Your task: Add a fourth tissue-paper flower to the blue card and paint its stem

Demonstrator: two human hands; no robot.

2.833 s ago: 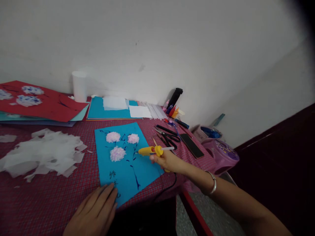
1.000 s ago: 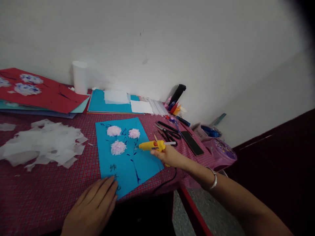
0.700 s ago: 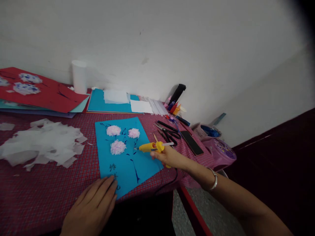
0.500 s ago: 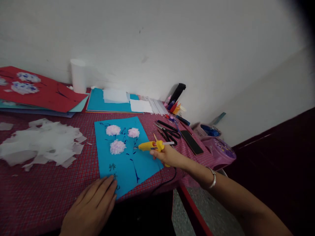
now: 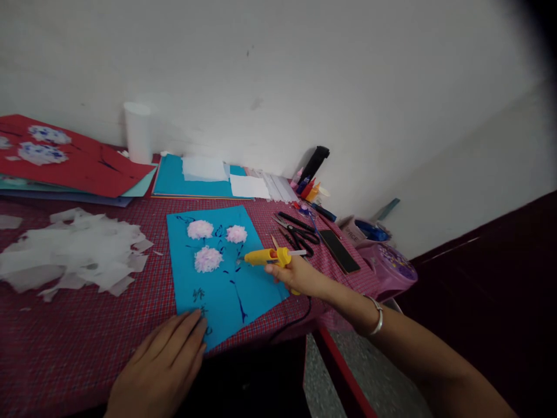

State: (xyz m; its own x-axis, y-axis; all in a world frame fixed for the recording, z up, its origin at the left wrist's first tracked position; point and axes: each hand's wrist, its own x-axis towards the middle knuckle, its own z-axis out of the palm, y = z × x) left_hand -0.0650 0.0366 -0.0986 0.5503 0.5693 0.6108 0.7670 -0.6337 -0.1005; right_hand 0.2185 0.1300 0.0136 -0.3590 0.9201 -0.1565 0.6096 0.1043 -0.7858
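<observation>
A yellow glue gun (image 5: 263, 256) is gripped in my right hand (image 5: 300, 276), with a pale glue stick (image 5: 297, 252) poking out of its back end. Its nozzle is at the blue sheet (image 5: 261, 287), right beside the painted dark blue stem marks; whether it touches the paper I cannot tell. Three fluffy pinkish-white paper flowers (image 5: 208, 259) sit on the sheet, with black handwriting near its lower left. My left hand (image 5: 163, 360) lies flat with fingers stretched over the sheet's lower left corner, covering part of the writing.
White paper pieces (image 5: 73, 249) are heaped at the left, below a red sheet (image 5: 100, 174) with flowers. Behind are a white roll (image 5: 138, 133) and stacked coloured paper (image 5: 169, 180). Black scissors (image 5: 300, 232), a phone (image 5: 339, 251) and paint bottles (image 5: 307, 188) stand or lie at the right.
The glue gun and both hands are almost where they were. Only a very slight shift of the whole view shows.
</observation>
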